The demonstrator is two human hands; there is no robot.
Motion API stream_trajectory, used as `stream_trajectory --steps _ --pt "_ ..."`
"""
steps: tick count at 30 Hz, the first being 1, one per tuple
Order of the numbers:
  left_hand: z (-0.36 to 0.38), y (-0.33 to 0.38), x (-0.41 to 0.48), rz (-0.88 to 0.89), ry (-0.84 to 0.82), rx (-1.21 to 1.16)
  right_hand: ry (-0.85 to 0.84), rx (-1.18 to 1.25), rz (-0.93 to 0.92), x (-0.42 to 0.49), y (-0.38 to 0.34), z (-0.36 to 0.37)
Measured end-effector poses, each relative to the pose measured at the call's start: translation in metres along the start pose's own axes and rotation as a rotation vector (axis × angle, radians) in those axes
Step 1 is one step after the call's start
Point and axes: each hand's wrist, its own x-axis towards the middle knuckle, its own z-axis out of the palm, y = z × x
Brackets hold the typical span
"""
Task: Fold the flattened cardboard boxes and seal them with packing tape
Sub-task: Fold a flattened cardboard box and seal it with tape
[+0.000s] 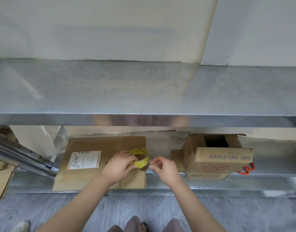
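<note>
**Both hands on the tape, above the flat box**

A pale wall [110, 27] fills the top of the view. Below it runs a long metal tabletop [144, 89], seen from above, with its front edge crossing the whole frame. Under that edge is a lower metal shelf [160, 143], and in front of it grey floor [110, 210].

The flat box [83, 178] lies on the shelf left of centre, with its near edge at the shelf's front. A white label [86, 159] is stuck on its upper face. To the right, well apart from it, stands a folded box [216, 158] with its top flaps open and a dark opening showing. The words "THE DELICIOUS" read upside down on its near side. It rests on another flat piece of cardboard [206, 176]. More cardboard [1, 178] sits at the far left, behind a slanted metal bar [21, 156].

The two hands are close together over the right part of the flat box. The left hand [118, 166] grips the yellow tape roll [140, 158], fingers curled round its rim. The right hand [165, 168], just beside the roll, pinches the clear tape end [151, 163] between thumb and fingertip.

Orange scissors handles [246, 169] stick out at the folded box's lower right corner; the blades are hidden. A shoe [20, 226] shows at the bottom left.
</note>
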Motion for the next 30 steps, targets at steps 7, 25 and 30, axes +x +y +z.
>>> stream_trajectory --steps 7,25,30 --pt "-0.01 0.025 -0.006 0.026 -0.008 -0.1 -0.006 0.331 0.125 -0.023 0.011 -0.025" --pt "-0.011 0.184 -0.024 -0.071 0.153 -0.298 0.447 0.222 -0.156 -0.125 0.029 -0.14" --pt "-0.004 0.232 -0.011 -0.039 0.253 -0.241 0.416 0.174 -0.085 -0.134 0.047 -0.182"
